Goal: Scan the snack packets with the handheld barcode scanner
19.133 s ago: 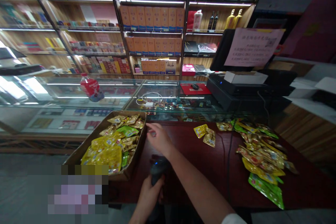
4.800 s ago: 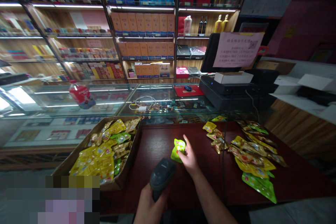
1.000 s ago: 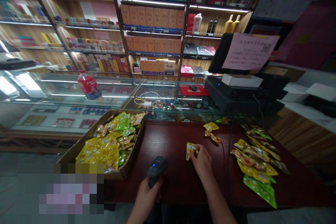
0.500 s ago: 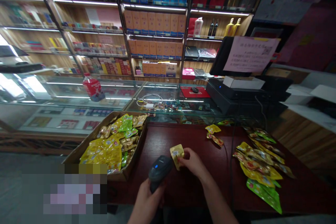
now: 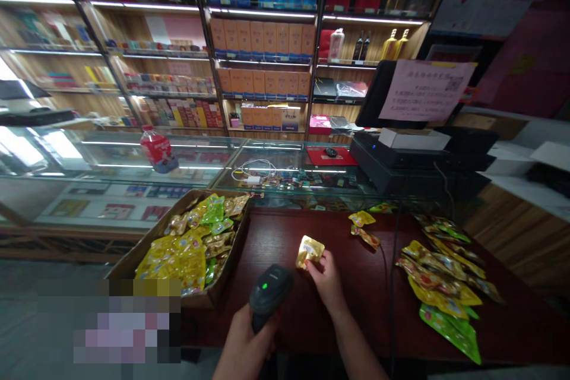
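My left hand [image 5: 250, 332] is wrapped round the handle of a dark barcode scanner [image 5: 272, 288], whose small light glows green. To its right, my right hand [image 5: 326, 279] pinches a small gold snack packet [image 5: 310, 251] by its lower right edge, just ahead of the scanner and apart from it. The packet's face catches the light, but its print is too blurred to read. Left of my hands stands a cardboard box [image 5: 209, 297] filled with yellow, gold and green snack packets [image 5: 178, 255].
A loose pile of snack packets [image 5: 439, 276] lies at the right of the dark red table [image 5: 276, 225]. Two more packets [image 5: 363, 228] lie nearer the middle, by a black cable. Behind are a glass counter, a red-labelled bottle [image 5: 158, 149] and a monitor [image 5: 378, 95].
The gold packet has moved up and to the right with my right hand and turned, its face now brighter. The scanner's light has gone from blue to green.
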`<action>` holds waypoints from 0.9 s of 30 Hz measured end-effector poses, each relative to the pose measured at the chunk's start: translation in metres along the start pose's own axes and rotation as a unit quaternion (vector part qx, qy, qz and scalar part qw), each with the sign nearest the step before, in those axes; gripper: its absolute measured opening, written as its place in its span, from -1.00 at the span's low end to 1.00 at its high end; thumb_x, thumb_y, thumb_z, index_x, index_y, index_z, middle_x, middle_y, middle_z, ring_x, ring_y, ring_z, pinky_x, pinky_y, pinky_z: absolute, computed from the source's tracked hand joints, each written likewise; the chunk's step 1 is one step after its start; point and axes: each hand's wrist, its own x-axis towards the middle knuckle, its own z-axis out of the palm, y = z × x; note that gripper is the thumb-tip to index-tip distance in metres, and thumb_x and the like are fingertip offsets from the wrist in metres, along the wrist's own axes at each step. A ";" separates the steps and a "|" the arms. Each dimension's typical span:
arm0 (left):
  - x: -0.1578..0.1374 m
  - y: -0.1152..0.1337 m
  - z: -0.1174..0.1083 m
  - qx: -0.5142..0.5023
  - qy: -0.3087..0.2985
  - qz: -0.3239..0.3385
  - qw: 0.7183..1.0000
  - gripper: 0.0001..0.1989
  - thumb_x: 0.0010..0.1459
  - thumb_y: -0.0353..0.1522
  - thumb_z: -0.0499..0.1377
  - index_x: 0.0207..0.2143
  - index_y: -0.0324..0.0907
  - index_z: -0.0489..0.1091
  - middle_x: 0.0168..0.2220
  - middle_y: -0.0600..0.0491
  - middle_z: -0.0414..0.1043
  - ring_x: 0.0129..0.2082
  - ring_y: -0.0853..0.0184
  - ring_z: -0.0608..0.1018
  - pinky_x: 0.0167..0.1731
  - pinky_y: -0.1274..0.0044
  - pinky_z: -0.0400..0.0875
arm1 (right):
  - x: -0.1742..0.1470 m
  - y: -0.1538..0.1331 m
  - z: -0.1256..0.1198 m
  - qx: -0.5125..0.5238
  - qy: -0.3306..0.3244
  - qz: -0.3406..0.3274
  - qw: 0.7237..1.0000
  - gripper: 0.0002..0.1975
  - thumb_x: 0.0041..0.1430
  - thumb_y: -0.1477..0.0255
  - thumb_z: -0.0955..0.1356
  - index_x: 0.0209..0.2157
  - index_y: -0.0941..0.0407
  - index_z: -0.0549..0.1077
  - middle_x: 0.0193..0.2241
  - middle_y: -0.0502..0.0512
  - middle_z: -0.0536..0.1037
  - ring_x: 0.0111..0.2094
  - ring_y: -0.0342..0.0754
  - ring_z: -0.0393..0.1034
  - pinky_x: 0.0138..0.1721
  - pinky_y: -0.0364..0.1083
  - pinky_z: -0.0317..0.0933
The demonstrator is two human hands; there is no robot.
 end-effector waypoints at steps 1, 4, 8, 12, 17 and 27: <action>0.000 0.001 0.000 -0.002 0.001 0.000 1.000 -0.77 -0.12 -0.21 0.26 -0.60 -0.14 0.33 -0.75 0.15 0.31 -0.71 0.37 0.38 -0.67 0.58 0.22 | 0.000 -0.001 0.000 0.001 -0.002 0.002 1.000 -0.57 0.00 0.26 0.45 -0.12 0.09 0.35 -0.22 0.20 0.66 -0.21 0.13 0.61 -0.14 0.06 0.45; 0.003 -0.004 0.003 -0.014 0.000 -0.007 1.000 -0.77 -0.13 -0.20 0.26 -0.58 -0.15 0.34 -0.75 0.16 0.32 -0.72 0.38 0.37 -0.69 0.59 0.21 | -0.001 0.000 -0.002 0.005 -0.009 0.010 1.000 -0.56 -0.01 0.24 0.46 -0.12 0.10 0.34 -0.24 0.20 0.67 -0.23 0.13 0.61 -0.17 0.06 0.47; 0.017 -0.033 0.006 -0.058 0.001 -0.069 0.996 -0.69 -0.13 -0.10 0.26 -0.55 -0.14 0.33 -0.81 0.18 0.28 -0.80 0.40 0.30 -0.75 0.59 0.16 | 0.001 -0.003 0.002 0.033 -0.018 0.049 0.998 -0.46 -0.01 0.18 0.47 -0.05 0.10 0.33 -0.18 0.23 0.66 -0.20 0.16 0.61 -0.17 0.08 0.47; 0.034 -0.068 0.004 -0.114 0.054 -0.117 0.985 -0.58 -0.13 0.02 0.25 -0.56 -0.15 0.33 -0.82 0.15 0.29 -0.82 0.42 0.29 -0.77 0.61 0.14 | 0.012 -0.036 0.034 0.088 -0.099 0.092 0.987 -0.32 -0.03 0.15 0.50 0.08 0.09 0.28 -0.15 0.20 0.66 -0.24 0.11 0.62 -0.30 0.00 0.49; 0.040 -0.084 0.005 -0.133 0.075 -0.111 0.982 -0.57 -0.16 0.01 0.29 -0.53 -0.16 0.33 -0.82 0.15 0.28 -0.83 0.41 0.30 -0.78 0.60 0.15 | 0.026 -0.092 0.130 0.049 -0.278 0.075 0.956 -0.34 0.04 0.10 0.47 0.10 0.08 0.30 -0.21 0.13 0.66 -0.45 -0.01 0.59 -0.64 -0.19 0.33; 0.036 -0.087 0.002 -0.124 0.060 -0.093 0.986 -0.57 -0.15 0.01 0.29 -0.53 -0.15 0.32 -0.82 0.15 0.30 -0.84 0.40 0.29 -0.77 0.58 0.15 | 0.033 -0.089 0.181 -0.125 -0.270 -0.051 0.953 -0.62 0.16 0.37 0.40 0.04 0.05 0.49 -0.06 0.08 0.63 -0.12 -0.04 0.56 -0.04 -0.05 0.42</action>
